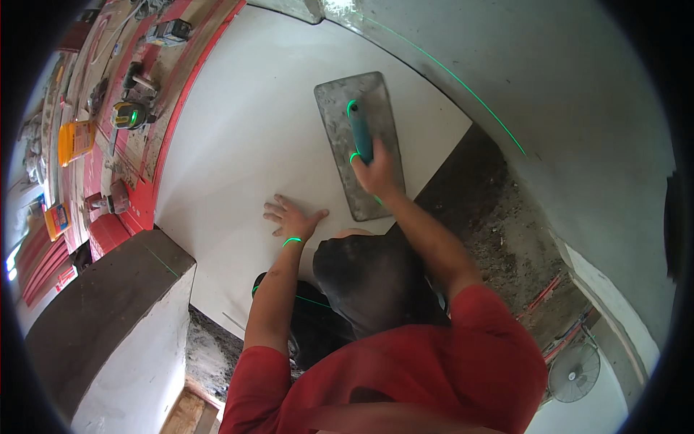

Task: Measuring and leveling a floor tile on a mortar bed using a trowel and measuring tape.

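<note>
A large rectangular grey float (335, 141) with a teal handle lies over a big white tile (238, 123), its face speckled with dried dirt. My right hand (378, 173) is wrapped round the near end of that handle. To its left, my left hand (295, 218) rests flat on the tile with the fingers spread, holding nothing. My dark-clad knee (369, 278) is just behind the tool's near edge. Green laser light falls across the handle, my right hand and my left wrist.
A grey wall (564, 94) borders the tile on the right, and dark rough mortar (481, 181) the near right. Left, past a red edge, are a laser level (130, 116), hammer (141, 78) and yellow container (76, 142). A fan (575, 372) stands lower right.
</note>
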Demonstrator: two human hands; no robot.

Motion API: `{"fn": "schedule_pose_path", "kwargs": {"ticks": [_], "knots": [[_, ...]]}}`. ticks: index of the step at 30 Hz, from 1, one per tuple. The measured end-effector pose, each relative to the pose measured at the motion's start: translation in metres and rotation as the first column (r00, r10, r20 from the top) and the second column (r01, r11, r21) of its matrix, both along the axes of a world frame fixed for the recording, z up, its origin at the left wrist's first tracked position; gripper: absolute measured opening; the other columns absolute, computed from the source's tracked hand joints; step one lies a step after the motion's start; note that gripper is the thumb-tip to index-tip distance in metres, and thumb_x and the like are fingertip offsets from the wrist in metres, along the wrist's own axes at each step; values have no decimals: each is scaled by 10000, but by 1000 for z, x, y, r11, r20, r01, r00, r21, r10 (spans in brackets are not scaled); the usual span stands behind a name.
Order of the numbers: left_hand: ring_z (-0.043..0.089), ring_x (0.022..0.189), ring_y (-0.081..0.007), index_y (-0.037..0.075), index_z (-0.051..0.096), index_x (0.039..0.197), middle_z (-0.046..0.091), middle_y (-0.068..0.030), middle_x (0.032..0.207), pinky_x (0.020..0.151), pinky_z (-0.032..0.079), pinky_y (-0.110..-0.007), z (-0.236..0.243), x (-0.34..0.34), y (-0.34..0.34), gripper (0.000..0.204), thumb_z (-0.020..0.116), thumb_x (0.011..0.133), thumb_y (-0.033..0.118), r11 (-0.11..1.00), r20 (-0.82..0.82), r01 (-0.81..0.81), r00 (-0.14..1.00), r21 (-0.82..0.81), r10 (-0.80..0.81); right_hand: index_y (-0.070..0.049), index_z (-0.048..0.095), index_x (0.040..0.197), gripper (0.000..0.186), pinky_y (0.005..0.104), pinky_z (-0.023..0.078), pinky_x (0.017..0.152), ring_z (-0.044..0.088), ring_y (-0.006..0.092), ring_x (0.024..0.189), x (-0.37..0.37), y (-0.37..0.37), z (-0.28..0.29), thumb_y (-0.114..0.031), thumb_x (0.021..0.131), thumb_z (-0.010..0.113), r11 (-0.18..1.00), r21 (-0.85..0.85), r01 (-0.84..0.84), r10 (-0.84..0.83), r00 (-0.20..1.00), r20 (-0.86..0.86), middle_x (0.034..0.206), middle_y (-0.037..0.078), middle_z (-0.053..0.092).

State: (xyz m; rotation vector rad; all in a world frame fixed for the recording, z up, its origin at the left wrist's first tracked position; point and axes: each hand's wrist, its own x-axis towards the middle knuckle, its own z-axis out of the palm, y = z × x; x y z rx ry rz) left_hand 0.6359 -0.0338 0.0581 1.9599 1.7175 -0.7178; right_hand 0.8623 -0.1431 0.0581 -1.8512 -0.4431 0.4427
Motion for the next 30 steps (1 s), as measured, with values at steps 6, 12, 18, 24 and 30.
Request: {"fn": "schedule_pose_path", "kwargs": {"ticks": [6,12,18,24,30], "knots": [[-88,1571,-597,27,-96,1676,-115,-353,1718,1061,251,-883,-25,19,-10,1657,948,574,691,998,-4,69,998,15,-69,-15,596,1017,316,545,537,675,687,493,794,32,10,-46,-239,881,772,973,-114,200,-189,977,95,827,244,673],[-63,1586,-576,36,-72,1683,-95,-355,1720,1085,257,-864,-16,14,-13,1646,953,568,681,997,-14,82,997,1,-82,-8,593,1062,351,538,535,681,686,473,784,-14,-27,-25,-245,879,777,973,70,220,-225,971,81,830,236,665],[-54,1576,-595,29,-63,1683,-96,-354,1721,1061,252,-886,-22,-1,-22,1645,942,570,705,998,-3,44,999,41,-44,-8,599,1128,416,563,538,715,686,495,816,0,-14,-45,-280,876,786,963,-26,270,-266,958,105,861,246,667],[-83,1566,-613,21,-34,1691,-120,-366,1715,1068,196,-895,-7,-10,-9,1630,880,581,789,993,-3,107,994,57,-107,85,580,1022,420,511,522,813,687,392,868,11,3,-40,-287,900,733,950,-235,205,-163,969,184,930,278,671],[51,1611,-504,109,188,1701,94,-232,1764,1191,88,-817,-22,-77,-41,1330,792,721,775,942,219,65,965,329,-143,85,602,972,369,476,541,726,688,358,765,23,49,-58,-249,864,715,921,-225,-318,335,941,41,856,200,674]]}}
